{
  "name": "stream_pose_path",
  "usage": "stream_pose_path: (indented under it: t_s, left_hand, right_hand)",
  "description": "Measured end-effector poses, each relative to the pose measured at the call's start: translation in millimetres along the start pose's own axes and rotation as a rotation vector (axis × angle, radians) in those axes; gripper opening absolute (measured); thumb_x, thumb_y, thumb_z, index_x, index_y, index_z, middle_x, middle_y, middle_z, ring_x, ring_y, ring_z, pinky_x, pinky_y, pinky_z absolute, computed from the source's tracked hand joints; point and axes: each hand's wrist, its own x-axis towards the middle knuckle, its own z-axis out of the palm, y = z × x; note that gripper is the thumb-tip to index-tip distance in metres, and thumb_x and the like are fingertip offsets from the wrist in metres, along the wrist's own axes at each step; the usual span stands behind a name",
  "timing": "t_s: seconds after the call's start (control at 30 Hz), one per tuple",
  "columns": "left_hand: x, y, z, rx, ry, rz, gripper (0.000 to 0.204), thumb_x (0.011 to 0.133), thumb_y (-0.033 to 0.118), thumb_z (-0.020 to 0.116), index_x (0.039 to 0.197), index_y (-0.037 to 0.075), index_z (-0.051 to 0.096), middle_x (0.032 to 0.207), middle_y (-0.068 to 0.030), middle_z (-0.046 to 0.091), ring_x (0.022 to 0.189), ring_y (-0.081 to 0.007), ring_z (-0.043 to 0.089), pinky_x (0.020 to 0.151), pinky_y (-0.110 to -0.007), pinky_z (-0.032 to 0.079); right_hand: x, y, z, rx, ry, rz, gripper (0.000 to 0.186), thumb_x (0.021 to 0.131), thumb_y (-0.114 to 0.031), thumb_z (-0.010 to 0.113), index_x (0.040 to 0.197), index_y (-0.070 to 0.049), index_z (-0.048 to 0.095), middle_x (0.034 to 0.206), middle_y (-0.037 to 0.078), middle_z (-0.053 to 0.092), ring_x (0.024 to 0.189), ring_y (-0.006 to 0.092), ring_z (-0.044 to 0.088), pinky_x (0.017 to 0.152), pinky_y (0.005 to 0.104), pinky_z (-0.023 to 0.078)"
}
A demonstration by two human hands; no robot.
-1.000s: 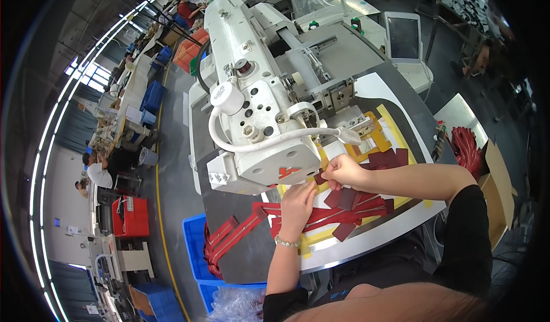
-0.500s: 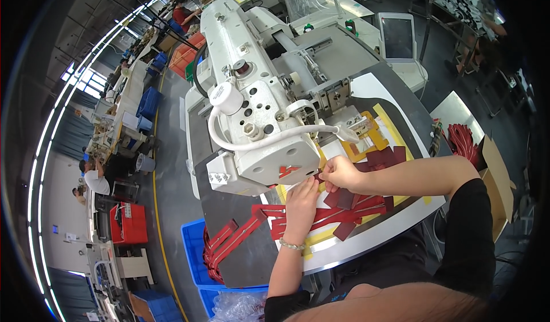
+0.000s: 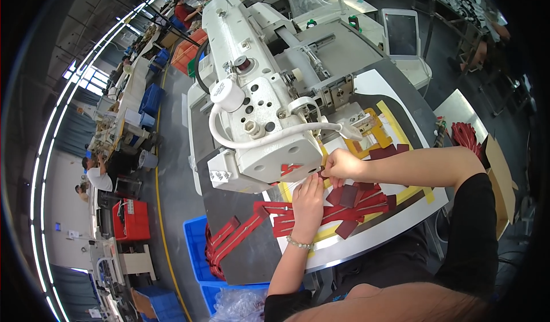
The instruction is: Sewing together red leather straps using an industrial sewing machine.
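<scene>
Seated worker at a white sewing machine [image 3: 260, 107], seen from above. The left hand [image 3: 307, 199] lies flat, fingers together, pressing dark red pieces [image 3: 349, 199] onto the table [image 3: 378, 239] just below the machine head. At one o'clock from it, the right hand [image 3: 342, 164] has its fingertips pinched together on the edge of a small red piece [image 3: 322, 175] at the needle area; the needle itself is hidden behind the head.

Progress, as judged: one piece is being placed under the head. A loose heap waits under and to the three o'clock side of the hands, and a batch of long red strips [image 3: 232, 236] trails off the table edge at eight o'clock toward a blue bin [image 3: 195, 247], so much of the work appears to remain.

Counts: two hands, one machine, one tablet screen [image 3: 401, 32] at one o'clock, one blue bin by the table. The red pieces overlap too much to count; roughly a dozen show.
</scene>
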Motion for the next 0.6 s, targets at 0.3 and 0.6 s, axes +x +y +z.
stream_pose_path:
  t_s: [0.3,0.6]
  left_hand:
    - [3,-6,-6,-0.037,-0.033,-0.007,0.025,0.082,0.011,0.066,0.105,0.002,0.067,0.117,-0.0068,0.066,0.111,-0.0194,0.059,0.089,-0.035,0.043]
    - [-3,-8,-5,-0.127,-0.055,-0.024,0.028,0.084,0.011,0.064,0.111,0.003,0.067,0.121,-0.0067,0.064,0.113,-0.0201,0.058,0.092,-0.035,0.041]
  right_hand:
    - [-5,-7,-21,-0.583,-0.055,-0.363,0.019,0.083,-0.017,0.067,0.081,0.002,0.067,0.071,0.015,0.068,0.059,0.0221,0.066,0.056,0.0339,0.055]
    - [-11,40,-40,-0.947,0.073,-1.252,0.026,0.083,-0.021,0.068,0.107,-0.009,0.068,0.110,0.003,0.067,0.096,0.0183,0.062,0.083,0.0334,0.046]
